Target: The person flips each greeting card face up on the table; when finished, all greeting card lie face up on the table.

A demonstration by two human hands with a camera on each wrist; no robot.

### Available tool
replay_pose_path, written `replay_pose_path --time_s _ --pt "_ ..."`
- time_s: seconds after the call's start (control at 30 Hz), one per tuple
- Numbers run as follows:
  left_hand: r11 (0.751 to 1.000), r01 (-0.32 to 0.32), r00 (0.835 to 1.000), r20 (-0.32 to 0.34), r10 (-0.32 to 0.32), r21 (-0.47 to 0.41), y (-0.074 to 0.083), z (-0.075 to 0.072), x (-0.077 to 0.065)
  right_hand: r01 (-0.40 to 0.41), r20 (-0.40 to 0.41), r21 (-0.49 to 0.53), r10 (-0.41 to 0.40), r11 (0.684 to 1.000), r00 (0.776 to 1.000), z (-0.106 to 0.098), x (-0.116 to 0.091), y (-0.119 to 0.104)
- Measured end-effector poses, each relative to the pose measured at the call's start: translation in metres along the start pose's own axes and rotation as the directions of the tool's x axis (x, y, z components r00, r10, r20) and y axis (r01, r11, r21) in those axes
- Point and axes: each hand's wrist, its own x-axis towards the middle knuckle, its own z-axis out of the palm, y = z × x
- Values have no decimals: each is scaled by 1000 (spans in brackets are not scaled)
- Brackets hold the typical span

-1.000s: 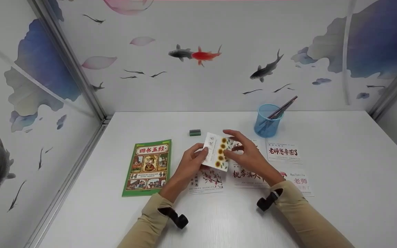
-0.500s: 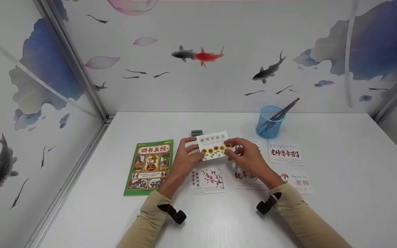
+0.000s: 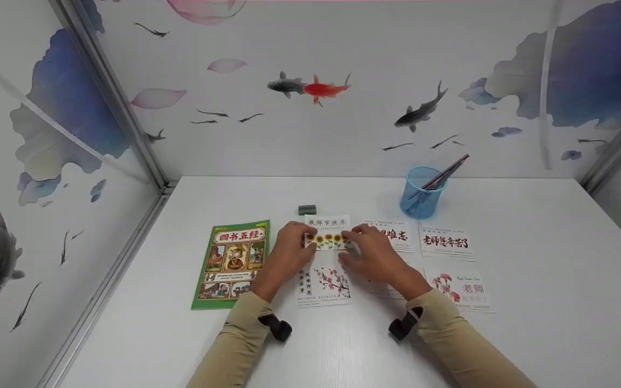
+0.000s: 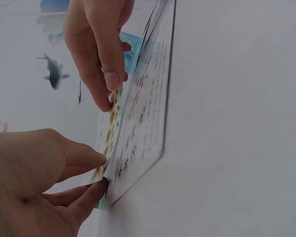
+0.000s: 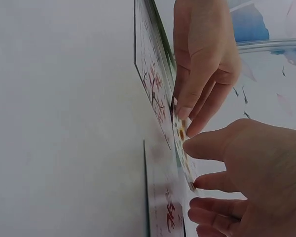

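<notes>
A white card with sunflowers lies on or just above the table, directly behind a blossom card. My left hand pinches its left side between thumb and fingers, as the left wrist view also shows. At its right side my right hand touches it with a fingertip; the right thumb lies in front of the card, apart from it in the head view. The right wrist view shows the sunflower card nearly edge-on. My right hand covers much of a red-lettered card.
A green comic-style book lies on the left. Behind the sunflower card sits a small green block. Other cards lie to the right, including a carnation card. A blue pen cup stands near the back wall.
The sunflower card was turned from a slant to upright lettering, then lowered towards the table behind the blossom card. My right thumb has come off it.
</notes>
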Motion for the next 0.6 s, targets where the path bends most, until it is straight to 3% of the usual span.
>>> replay_pose_path --time_s 0.23,0.43,0.6 --pt "993 8 997 75 -17 115 9 3 -4 -4 17 -25 5 1000 1000 3 -4 3" --pt "987 6 997 71 -17 160 7 0 -6 5 19 -28 -4 1000 1000 2 -1 3" --pt "988 7 997 70 -18 151 4 -1 -6 36 14 26 -37 999 999 -3 1 11"
